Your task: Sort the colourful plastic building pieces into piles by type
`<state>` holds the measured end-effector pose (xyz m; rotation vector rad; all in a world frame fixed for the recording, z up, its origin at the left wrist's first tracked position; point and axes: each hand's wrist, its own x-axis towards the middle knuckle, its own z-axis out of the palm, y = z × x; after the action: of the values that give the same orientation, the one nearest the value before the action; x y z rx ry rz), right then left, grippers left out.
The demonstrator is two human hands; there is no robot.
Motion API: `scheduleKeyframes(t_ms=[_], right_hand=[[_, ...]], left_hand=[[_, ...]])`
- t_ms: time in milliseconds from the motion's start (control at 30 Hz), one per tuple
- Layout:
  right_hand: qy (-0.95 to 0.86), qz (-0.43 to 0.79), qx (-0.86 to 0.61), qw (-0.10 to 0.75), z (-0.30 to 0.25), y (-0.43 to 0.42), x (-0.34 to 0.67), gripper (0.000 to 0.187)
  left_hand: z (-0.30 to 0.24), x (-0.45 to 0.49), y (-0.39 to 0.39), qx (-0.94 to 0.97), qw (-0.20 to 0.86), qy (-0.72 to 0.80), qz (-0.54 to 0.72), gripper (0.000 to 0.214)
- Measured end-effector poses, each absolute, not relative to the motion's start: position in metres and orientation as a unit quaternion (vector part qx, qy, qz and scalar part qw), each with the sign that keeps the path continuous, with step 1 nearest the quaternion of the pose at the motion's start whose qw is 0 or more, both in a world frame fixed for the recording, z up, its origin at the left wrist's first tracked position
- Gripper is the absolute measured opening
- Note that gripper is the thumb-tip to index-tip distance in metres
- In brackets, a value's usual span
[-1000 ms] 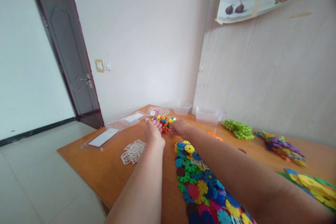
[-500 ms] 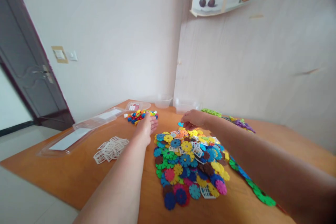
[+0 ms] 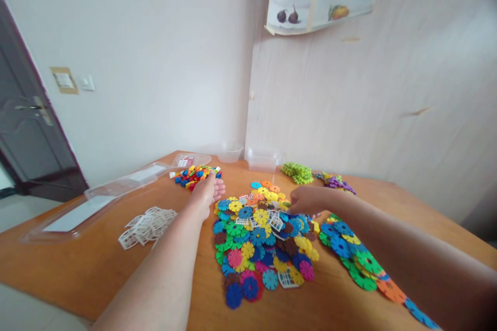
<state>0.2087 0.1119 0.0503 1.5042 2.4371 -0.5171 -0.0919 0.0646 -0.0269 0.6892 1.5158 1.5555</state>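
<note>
My left hand (image 3: 206, 194) is held palm-inward with its fingers stretched out and nothing in it. It is between a heap of small colourful building pieces (image 3: 190, 178) and the large pile of notched plastic discs (image 3: 258, 238). Over the right far side of that pile, my right hand (image 3: 308, 200) has curled fingers, mostly hidden behind the hand. A small yellow-green edge shows at its fingertips; I cannot make out whether it is held. White lattice window pieces (image 3: 287, 278) lie among the discs, and more white lattice pieces (image 3: 147, 226) form a heap left of my left forearm.
Sorted discs (image 3: 344, 245) stretch under my right forearm. Green pieces (image 3: 297, 172) and purple pieces (image 3: 337, 182) sit at the back right. Clear containers (image 3: 262, 159) stand against the wall, and transparent lids (image 3: 97, 201) lie along the left side of the wooden table (image 3: 97, 269).
My right hand has moved right and nearer to me, from the far end of the disc pile to its right side. My left hand has hardly moved. The view has turned slightly right.
</note>
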Motion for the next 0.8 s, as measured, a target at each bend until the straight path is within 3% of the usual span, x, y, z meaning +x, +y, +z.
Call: scheduleKeyframes(t_ms=[133,300,533,800], right_hand=[[0.838,-0.187,0.502,0.108,0.046,0.106,0.202,0.021],[0.854,-0.232,0.464,0.036,0.045,0.107,0.19,0.012],[0.826,-0.373,0.415,-0.083,0.039,0.108,0.171,0.022],[0.755,-0.495,0.386,-0.191,0.035,0.114,0.133,0.02]], left_hand=[[-0.026,-0.092,0.065,0.271,0.422,0.606,0.618,0.057],[-0.023,-0.09,0.062,0.253,0.422,0.605,0.626,0.057],[-0.021,-0.092,0.059,0.21,0.434,0.573,0.662,0.054],[-0.019,-0.107,0.058,0.108,0.413,0.537,0.727,0.054]])
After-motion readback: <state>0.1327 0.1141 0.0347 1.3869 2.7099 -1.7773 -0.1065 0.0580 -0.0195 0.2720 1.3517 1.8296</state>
